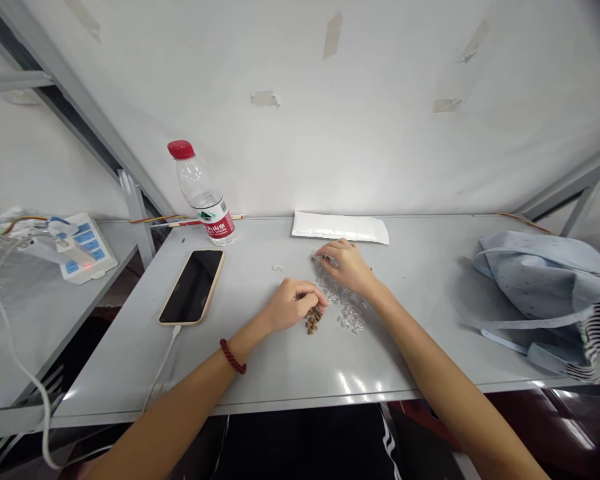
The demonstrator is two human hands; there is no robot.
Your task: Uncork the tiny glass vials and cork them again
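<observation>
Water bottle (pixel 203 193) is standing behind with red label (pixel 216 225) showing "SPRING"; your left hand (pixel 295 305) is curling just beside brown pellets (pixel 313 321), your right hand (pixel 345 268) is touching clear beads (pixel 341 299), holding unclear for both.

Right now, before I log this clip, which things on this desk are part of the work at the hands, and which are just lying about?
At the hands: left hand, curled beside small brown pieces; right hand, on clear plastic pieces.

Lying about: smartphone, red-capped water bottle, white padded envelope, light blue cloth bag.
</observation>
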